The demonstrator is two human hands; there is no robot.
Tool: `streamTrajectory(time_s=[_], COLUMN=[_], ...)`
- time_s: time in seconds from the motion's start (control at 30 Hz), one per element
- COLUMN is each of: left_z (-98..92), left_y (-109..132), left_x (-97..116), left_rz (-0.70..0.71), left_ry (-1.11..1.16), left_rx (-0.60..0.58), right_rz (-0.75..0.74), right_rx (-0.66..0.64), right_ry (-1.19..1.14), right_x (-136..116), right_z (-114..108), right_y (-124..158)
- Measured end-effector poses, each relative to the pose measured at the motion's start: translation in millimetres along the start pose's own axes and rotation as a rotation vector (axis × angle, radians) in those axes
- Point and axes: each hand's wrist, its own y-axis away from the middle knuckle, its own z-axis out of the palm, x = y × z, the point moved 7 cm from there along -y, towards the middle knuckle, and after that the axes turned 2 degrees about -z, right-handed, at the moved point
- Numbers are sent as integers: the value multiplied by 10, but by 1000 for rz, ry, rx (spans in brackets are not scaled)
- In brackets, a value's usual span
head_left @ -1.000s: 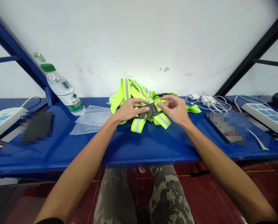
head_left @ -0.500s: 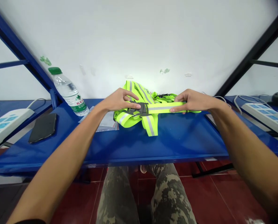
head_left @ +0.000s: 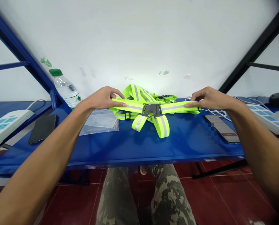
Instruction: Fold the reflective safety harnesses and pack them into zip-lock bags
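A neon-yellow reflective strap vest (head_left: pixel 139 107) with grey stripes is stretched flat above the blue table (head_left: pixel 153 147). Its dark plastic buckle (head_left: pixel 152 109) sits in the middle, closed. My left hand (head_left: pixel 102 98) pinches the left end of the belt strap. My right hand (head_left: pixel 206 98) pinches the right end. Two short strap ends hang down from the buckle onto the table. Behind it lies a heap of more yellow straps (head_left: pixel 153 95).
A clear plastic bag (head_left: pixel 98 120) lies left of the vest, and a water bottle (head_left: pixel 65 89) stands behind it. A dark phone (head_left: pixel 43 128) and a power strip (head_left: pixel 3 123) are far left. Another phone (head_left: pixel 221 128), white cables and a power strip (head_left: pixel 271 117) are right.
My hands moved apart from the buckle out to the strap ends, pulling the belt straight and taut. The buckle now sits centred between them.
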Motion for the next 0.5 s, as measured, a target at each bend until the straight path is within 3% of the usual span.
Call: streamTrajectory(time_s=[0.17,0.23,0.33,0.5], left_z=[-36,-65,-166,-443], left_y=[30,63,123,212], left_x=[-35,-11,71,325], left_rz=[5,3,11,54], left_ry=[-35,-2,33,-36], left_rx=[3,13,63,200], right_rz=[-50,-41,-5,48], right_rx=[-118,-98,51,85], right_ry=[23,70,134,229], right_x=[-16,4,9,-138], right_z=[160,159,9,-239], right_y=[34,38,65,212])
